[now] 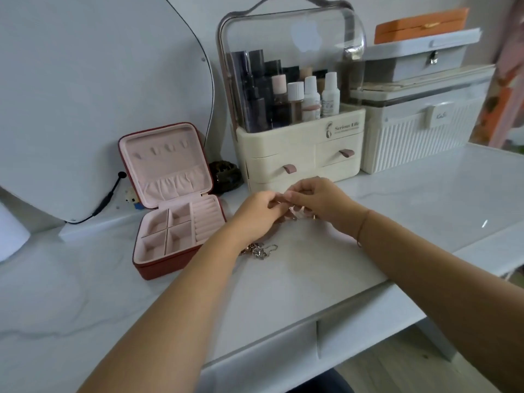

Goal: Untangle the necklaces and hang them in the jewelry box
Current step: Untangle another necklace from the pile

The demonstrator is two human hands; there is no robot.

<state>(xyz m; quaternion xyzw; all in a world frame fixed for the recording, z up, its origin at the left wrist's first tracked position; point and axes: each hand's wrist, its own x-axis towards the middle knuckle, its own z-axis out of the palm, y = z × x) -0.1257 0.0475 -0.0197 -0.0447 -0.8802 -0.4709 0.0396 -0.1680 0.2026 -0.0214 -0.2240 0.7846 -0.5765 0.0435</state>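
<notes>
Left hand (255, 211) and right hand (320, 205) pinch the necklaces (259, 251) (strand blurred); tangle lies below their grip.

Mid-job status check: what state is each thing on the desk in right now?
Left hand: pinching a fine chain, hardly visible.
Right hand: pinching the same chain.
Necklaces: tangled heap lying on the desk.
Jewelry box: open, lid upright, hooks bare, compartments empty.
Cosmetics organiser: clear cover closed.
</notes>
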